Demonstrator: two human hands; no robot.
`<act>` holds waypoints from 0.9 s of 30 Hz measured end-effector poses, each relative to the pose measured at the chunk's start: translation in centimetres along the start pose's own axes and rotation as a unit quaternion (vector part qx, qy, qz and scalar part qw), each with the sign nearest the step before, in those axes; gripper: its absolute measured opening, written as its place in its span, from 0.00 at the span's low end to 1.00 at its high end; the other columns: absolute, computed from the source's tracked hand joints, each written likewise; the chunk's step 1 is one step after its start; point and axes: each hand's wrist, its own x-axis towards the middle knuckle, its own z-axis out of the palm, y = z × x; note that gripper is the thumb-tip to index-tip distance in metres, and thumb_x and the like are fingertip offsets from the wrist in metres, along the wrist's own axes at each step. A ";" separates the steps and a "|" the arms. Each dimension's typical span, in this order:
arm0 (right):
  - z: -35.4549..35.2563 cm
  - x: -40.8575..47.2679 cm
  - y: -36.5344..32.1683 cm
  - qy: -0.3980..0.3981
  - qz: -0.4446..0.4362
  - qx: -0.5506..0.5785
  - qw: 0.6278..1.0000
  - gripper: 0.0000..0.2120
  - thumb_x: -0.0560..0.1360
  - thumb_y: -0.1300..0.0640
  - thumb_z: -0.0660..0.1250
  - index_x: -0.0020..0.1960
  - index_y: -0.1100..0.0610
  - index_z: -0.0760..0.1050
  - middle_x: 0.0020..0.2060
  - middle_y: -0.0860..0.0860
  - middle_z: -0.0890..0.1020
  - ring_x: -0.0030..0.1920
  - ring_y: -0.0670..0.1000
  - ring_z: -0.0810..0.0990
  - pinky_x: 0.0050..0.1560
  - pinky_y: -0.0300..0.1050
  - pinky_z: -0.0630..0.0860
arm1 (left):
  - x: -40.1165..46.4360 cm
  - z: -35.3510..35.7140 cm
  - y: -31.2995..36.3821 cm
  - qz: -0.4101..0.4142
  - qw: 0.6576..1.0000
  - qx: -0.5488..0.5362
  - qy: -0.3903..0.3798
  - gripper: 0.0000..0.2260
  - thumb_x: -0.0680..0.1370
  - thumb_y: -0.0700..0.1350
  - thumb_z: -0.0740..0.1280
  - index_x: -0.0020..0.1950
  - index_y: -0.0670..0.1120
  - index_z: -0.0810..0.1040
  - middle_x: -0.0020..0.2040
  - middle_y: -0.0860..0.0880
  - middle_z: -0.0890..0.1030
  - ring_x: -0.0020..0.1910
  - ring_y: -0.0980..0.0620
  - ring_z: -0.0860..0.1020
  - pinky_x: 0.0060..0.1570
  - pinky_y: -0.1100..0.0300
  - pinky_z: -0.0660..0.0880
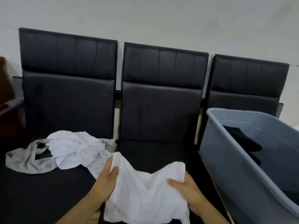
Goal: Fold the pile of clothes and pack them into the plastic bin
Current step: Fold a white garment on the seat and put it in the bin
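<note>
A white garment (142, 191) hangs between both hands over the middle black seat. My left hand (108, 177) grips its upper left edge and my right hand (184, 188) grips its upper right edge. The cloth sags in the middle between them. To the left on the seat lies the pile: a crumpled white garment (77, 147) on top of a grey garment (27, 160). The grey plastic bin (226, 152) stands on the right seat, with dark folded clothing (242, 141) inside.
Three black padded seats (158, 110) with high backs stand in a row against a white wall. A dark brown piece of furniture (4, 88) shows at the far left edge.
</note>
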 end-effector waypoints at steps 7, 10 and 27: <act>-1.3 0.8 3.2 0.046 0.024 -0.096 0.994 0.33 0.72 0.62 0.77 0.73 0.51 0.69 0.64 0.48 0.79 0.63 0.50 0.78 0.69 0.53 0.74 | -0.1 1.7 -3.8 -0.057 0.998 0.025 -0.024 0.25 0.86 0.49 0.55 0.81 0.59 0.49 0.81 0.50 0.52 0.78 0.49 0.59 0.75 0.56 0.57; -1.6 1.1 4.0 0.057 0.028 -0.174 0.983 0.34 0.74 0.63 0.74 0.75 0.53 0.65 0.67 0.50 0.76 0.65 0.50 0.75 0.69 0.49 0.71 | 0.1 2.4 -5.4 -0.059 0.995 0.072 -0.045 0.27 0.86 0.47 0.55 0.82 0.54 0.46 0.82 0.49 0.49 0.79 0.49 0.56 0.75 0.59 0.54; -2.4 2.3 3.8 0.097 0.072 -0.344 0.931 0.49 0.76 0.52 0.71 0.82 0.43 0.38 0.77 0.53 0.61 0.74 0.56 0.67 0.68 0.52 0.69 | 2.3 3.5 -4.2 -0.055 0.990 0.102 -0.079 0.39 0.79 0.33 0.64 0.81 0.56 0.47 0.81 0.50 0.50 0.77 0.53 0.55 0.70 0.60 0.63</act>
